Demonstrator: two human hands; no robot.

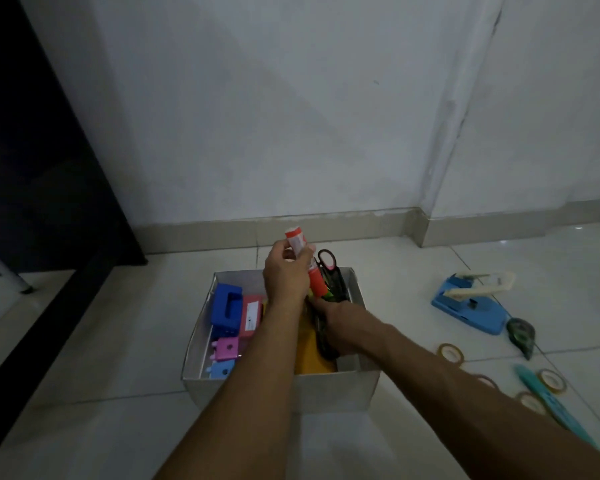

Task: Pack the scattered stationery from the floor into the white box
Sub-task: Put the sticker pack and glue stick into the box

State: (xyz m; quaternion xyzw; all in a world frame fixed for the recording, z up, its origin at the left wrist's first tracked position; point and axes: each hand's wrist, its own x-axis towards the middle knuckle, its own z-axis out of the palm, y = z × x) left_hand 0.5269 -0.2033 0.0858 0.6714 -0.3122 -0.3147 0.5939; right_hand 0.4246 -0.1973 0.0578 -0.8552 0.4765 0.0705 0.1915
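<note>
One white box (340,389) sits on the near floor tiles. It holds one blue punch (227,306), two pink blocks (250,315) and one pair of scissors (327,260). To the right lie a blue stapler (471,303), three tape rolls (449,353) and a teal pen (541,393). Above the box's far edge, the left hand (284,275) grips one orange tube (317,282). The right hand (329,327) reaches inside among dark items; its hold cannot be told.
</note>
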